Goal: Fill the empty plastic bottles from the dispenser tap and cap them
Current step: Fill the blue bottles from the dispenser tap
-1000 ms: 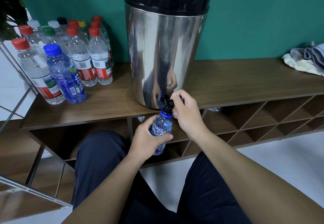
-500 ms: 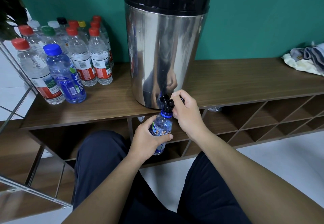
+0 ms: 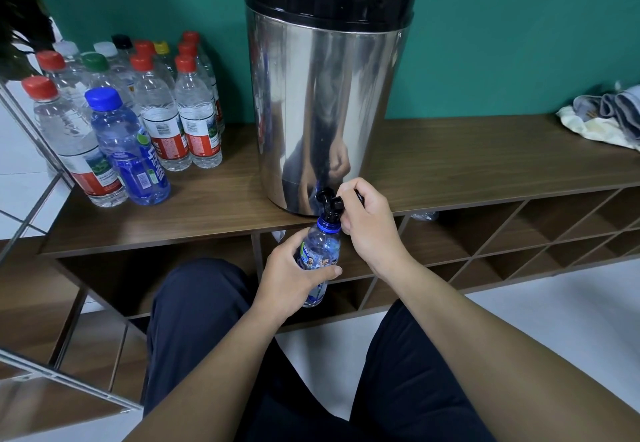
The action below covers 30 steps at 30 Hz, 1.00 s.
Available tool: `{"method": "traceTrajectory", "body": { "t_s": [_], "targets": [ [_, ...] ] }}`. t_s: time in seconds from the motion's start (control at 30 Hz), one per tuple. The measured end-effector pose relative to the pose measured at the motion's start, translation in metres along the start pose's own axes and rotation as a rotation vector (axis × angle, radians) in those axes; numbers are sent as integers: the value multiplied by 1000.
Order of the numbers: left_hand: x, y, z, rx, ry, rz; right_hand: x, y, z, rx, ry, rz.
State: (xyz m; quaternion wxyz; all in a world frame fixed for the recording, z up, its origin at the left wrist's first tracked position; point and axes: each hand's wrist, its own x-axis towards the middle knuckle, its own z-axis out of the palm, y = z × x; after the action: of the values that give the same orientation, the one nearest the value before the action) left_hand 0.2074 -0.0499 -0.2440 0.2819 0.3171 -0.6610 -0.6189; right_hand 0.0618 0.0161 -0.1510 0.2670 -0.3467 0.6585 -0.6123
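While bottle (image 3: 320, 258) hangs at frame centre, long axis near upright, mouth directly beneath tap (image 3: 330, 204): left hand (image 3: 294, 277) wraps its body, right hand (image 3: 369, 223) fingers curled on tap lever. Fill level unclear; right hand nearer shutoff.

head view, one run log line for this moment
step: filling | left hand holds bottle under tap | right hand grips tap lever | bottle uncapped
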Motion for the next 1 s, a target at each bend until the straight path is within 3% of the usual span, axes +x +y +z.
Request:
{"method": "traceTrajectory", "body": {
  "t_s": [1.0],
  "targets": [
    [1, -2, -1, 2, -5, -19, 0, 1, 0, 16, 2, -5]
  ]
}}
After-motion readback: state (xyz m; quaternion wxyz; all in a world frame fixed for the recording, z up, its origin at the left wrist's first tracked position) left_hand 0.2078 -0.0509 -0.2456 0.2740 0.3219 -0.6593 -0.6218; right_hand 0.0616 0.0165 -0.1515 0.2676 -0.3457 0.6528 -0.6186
